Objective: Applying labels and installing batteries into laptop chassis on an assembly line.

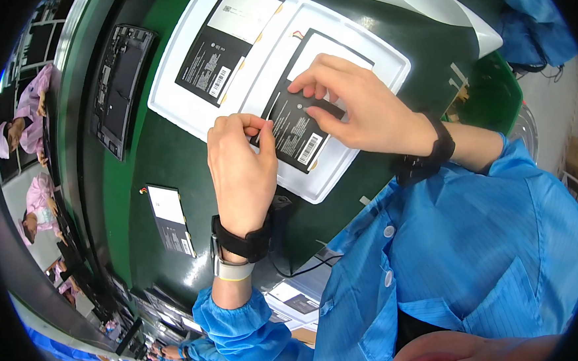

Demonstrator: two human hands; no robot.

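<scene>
A flat black and white battery pack [288, 129] lies in the right compartment of a white plastic tray [395, 75]. My left hand [240, 167] is at its left edge, thumb and curled fingers closed on that edge. Over the battery's right part hovers or rests my right hand [374, 109], thumb and fingers apart with a gap between them; whether the fingertips press on it I cannot tell. A second, similar battery pack [206, 63] sits in the tray's left compartment, its small coloured wires at the far end. Both my wrists wear black bands.
An opened device chassis [119, 91] stands on the green bench [148, 156] at the far left. Another loose battery [170, 217] lies left of my forearm. White sheeting [423, 0] curves behind the tray. A green bin [495, 95] is at the right; people work across and beside the bench.
</scene>
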